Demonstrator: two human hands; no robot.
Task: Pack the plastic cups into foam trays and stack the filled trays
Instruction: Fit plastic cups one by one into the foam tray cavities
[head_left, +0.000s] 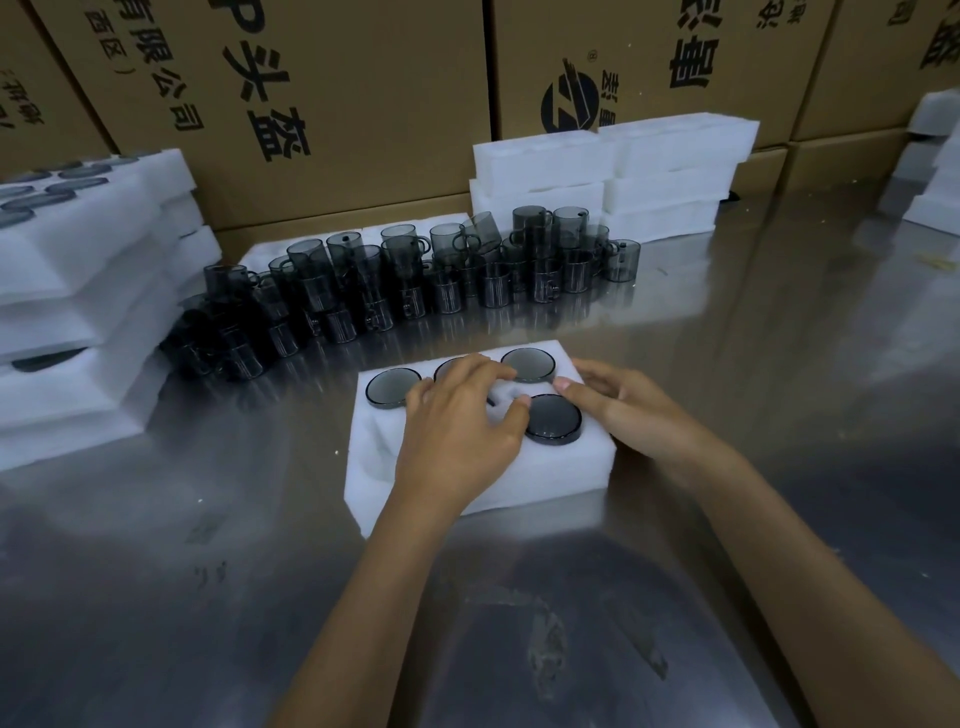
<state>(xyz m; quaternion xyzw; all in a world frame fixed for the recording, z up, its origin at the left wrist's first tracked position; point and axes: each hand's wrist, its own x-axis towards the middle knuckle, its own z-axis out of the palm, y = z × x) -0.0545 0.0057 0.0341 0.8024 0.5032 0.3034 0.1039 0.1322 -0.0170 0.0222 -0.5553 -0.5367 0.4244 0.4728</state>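
1. I have the foam tray (467, 483) lying flat on the steel tabletop (779, 364), right in front of me; both my hands are on it, so I judge the step in hand to be filling this tray, not stacking.

2. I count 4 dark cups seated upside down in it: 3 along the far row, the left cup (392, 387), a middle cup (449, 368) mostly hidden under my fingers, the right cup (527, 364); 1 more, the near cup (553, 418), sits at the near right.

3. My left hand (460, 415) lies spread over the tray's middle, fingers loosely bent and pressing down on the foam and the middle cup; it grips nothing that I can see; whether a cup sits beneath the palm I cannot tell.

4. My right hand (618, 405) rests at the tray's right edge, fingers fairly straight, thumb tip just beside the near cup; it steadies the tray and holds nothing.

5. The near-left pocket looks unfilled; loose cups (415, 275) stand crowded at the far side of the tabletop, well apart from the tray.

6. Next, I reckon 1 hand must reach for a loose cup, turn it mouth down and push it home while the other keeps the foam from sliding.

7. Filled trays (78, 291) are stacked at far left; empty trays (613, 176) wait behind the cups; this tray goes left once full.
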